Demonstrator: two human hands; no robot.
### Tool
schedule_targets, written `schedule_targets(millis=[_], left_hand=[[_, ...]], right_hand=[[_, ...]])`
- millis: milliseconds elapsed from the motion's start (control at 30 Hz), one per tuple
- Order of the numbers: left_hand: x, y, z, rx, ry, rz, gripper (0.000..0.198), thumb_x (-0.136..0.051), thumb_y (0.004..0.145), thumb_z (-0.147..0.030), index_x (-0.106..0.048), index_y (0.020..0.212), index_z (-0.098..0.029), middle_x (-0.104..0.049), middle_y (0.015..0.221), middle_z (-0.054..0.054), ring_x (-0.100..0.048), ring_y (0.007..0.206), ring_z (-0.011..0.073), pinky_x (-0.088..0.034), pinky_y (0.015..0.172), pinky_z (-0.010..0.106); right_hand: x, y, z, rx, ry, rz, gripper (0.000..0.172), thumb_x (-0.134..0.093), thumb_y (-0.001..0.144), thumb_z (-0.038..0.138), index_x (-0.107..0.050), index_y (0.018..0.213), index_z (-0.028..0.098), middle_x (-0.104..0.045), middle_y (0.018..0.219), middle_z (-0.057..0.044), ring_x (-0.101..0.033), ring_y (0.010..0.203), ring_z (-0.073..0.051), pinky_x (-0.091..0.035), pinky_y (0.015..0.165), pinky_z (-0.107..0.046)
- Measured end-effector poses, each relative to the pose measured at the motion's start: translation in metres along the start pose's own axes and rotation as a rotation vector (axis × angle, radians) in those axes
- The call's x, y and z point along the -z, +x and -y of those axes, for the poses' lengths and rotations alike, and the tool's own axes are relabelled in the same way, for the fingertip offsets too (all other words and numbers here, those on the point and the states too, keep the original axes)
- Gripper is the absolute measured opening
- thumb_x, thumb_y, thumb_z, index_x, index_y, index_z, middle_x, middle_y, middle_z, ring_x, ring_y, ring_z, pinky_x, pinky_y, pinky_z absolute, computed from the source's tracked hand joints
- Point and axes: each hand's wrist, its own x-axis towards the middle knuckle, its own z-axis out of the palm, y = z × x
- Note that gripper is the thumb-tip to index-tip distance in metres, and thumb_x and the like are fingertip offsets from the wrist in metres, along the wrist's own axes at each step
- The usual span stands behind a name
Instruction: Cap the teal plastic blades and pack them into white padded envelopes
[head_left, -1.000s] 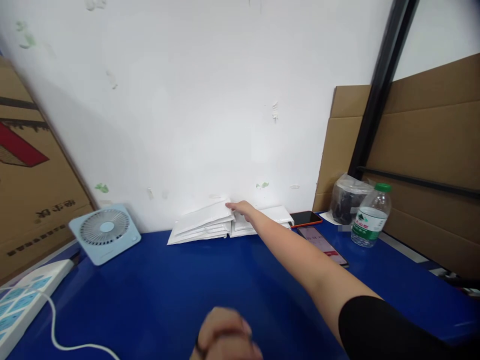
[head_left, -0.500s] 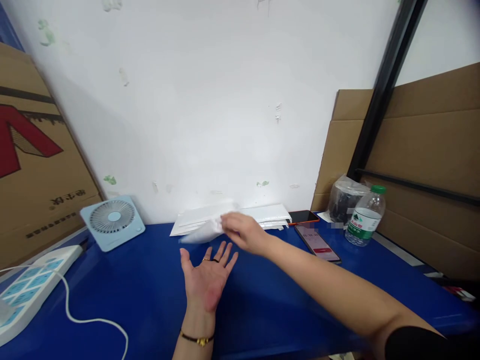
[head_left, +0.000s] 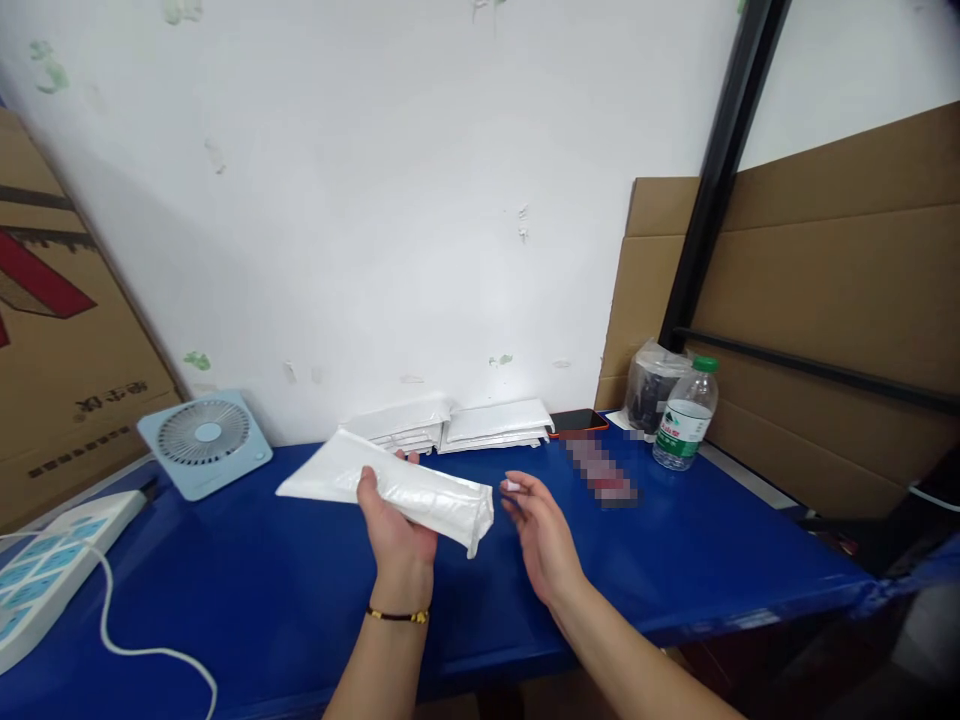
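Observation:
My left hand (head_left: 401, 540) holds a white plastic packet (head_left: 427, 492) from below, its thumb lying over the top. The packet is long, glossy and wrinkled. It tilts down towards the right, with a crumpled end there and a flat pointed corner at the left. Just right of that crumpled end is my right hand (head_left: 544, 535), apart from the packet, its fingers loosely curled with a gap between them. A small pale spot shows at its fingertip; I cannot tell what it is. Behind, two stacks of similar white packets (head_left: 495, 424) lie against the wall.
On the blue table (head_left: 247, 580) stand a light blue fan (head_left: 206, 440) and a white power strip (head_left: 56, 575) with a cable. To the right are a phone (head_left: 579, 422), a blurred-out patch, a green-capped bottle (head_left: 684, 420) and a plastic-wrapped dark object (head_left: 651, 390). Cardboard (head_left: 840, 260) borders the right side.
The white packet has come from my right hand into my left, nearer to me. My right hand has let go and drawn back to the right. The view has shifted slightly.

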Motion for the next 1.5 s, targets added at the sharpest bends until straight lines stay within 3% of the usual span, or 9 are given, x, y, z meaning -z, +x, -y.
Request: schedule_targets(millis=[67,167,367,567,767,1000,1233,1400,1500], left_hand=[[-0.014,-0.011,0.009,-0.113,0.058,0.1,0.041,-0.055,0.076,-0.044,-0.055,0.11,-0.021,-0.06,0.106,0.005,-0.059,0.098,0.0192,-0.047,0.084,0.031],[-0.03,-0.026,0.022,-0.22,0.159,0.261,0.039,-0.059,0.076,-0.037,-0.055,0.111,-0.02,-0.06,0.112,0.007,-0.057,0.104,0.021,-0.044,0.091,0.035],[-0.036,-0.028,0.028,-0.336,0.228,0.328,0.044,-0.059,0.077,-0.033,-0.049,0.119,-0.023,-0.065,0.102,0.006,-0.061,0.096,0.0188,-0.045,0.091,0.037],[-0.037,-0.027,0.022,-0.508,0.168,0.265,0.042,-0.055,0.079,-0.03,-0.048,0.12,-0.025,-0.062,0.103,0.004,-0.062,0.091,0.0175,-0.047,0.088,0.036],[-0.024,-0.009,0.011,-0.522,0.131,0.139,0.04,-0.05,0.08,-0.033,-0.047,0.119,-0.023,-0.057,0.108,0.004,-0.061,0.091,0.0168,-0.047,0.089,0.036],[0.003,0.014,0.0,-0.621,0.137,0.072,0.034,-0.05,0.078,-0.028,-0.047,0.113,-0.026,-0.054,0.11,0.001,-0.061,0.091,0.0144,-0.048,0.086,0.033],[0.002,0.02,-0.01,-0.612,0.168,0.039,0.034,-0.045,0.077,-0.033,-0.047,0.11,-0.022,-0.054,0.106,0.003,-0.059,0.093,0.0166,-0.048,0.085,0.034],[0.017,0.043,-0.03,-0.425,0.068,-0.086,0.044,-0.043,0.075,-0.042,-0.043,0.112,-0.019,-0.052,0.107,0.005,-0.055,0.1,0.0183,-0.047,0.087,0.033],[0.023,0.048,-0.039,-0.372,0.005,-0.11,0.043,-0.043,0.074,-0.043,-0.044,0.11,-0.019,-0.053,0.104,0.004,-0.055,0.099,0.0174,-0.047,0.087,0.03]], right_hand=[[-0.011,0.008,-0.007,-0.374,0.338,-0.117,0.026,-0.046,0.079,0.033,-0.059,0.096,0.017,-0.064,0.093,-0.007,-0.06,0.088,-0.02,-0.048,0.076,-0.033],[-0.026,0.016,-0.014,-0.614,0.627,-0.145,0.028,-0.043,0.081,0.037,-0.057,0.095,0.017,-0.065,0.089,-0.007,-0.063,0.079,-0.019,-0.05,0.064,-0.032],[-0.029,0.021,-0.014,-0.646,0.628,-0.324,0.014,-0.052,0.078,0.032,-0.052,0.081,0.019,-0.061,0.064,0.001,-0.062,0.059,-0.014,-0.049,0.052,-0.025],[-0.024,0.028,-0.018,-0.67,0.289,-0.133,0.025,-0.054,0.077,0.04,-0.053,0.085,0.017,-0.059,0.055,0.0,-0.053,0.04,-0.012,-0.039,0.035,-0.02],[-0.006,0.052,-0.023,-0.433,-0.05,-0.086,0.029,-0.059,0.072,0.044,-0.047,0.069,0.017,-0.045,0.042,0.005,-0.04,0.028,-0.007,-0.014,0.026,-0.015],[0.039,0.076,-0.013,-0.141,-0.644,-0.139,0.038,-0.052,0.074,0.051,-0.046,0.056,0.018,-0.043,0.041,0.004,-0.046,0.035,-0.01,-0.028,0.036,-0.021],[0.042,0.077,-0.026,0.193,-1.091,-0.046,0.037,-0.049,0.08,0.045,-0.05,0.053,0.019,-0.051,0.063,-0.003,-0.049,0.073,-0.017,-0.035,0.073,-0.027],[0.036,0.071,-0.021,0.245,-1.139,0.055,0.026,-0.051,0.081,0.042,-0.061,0.069,0.021,-0.054,0.082,-0.005,-0.044,0.09,-0.021,-0.029,0.086,-0.037],[0.021,0.061,-0.009,0.416,-1.164,0.289,0.021,-0.05,0.083,0.038,-0.062,0.094,0.025,-0.056,0.098,-0.005,-0.042,0.101,-0.022,-0.026,0.089,-0.038]])
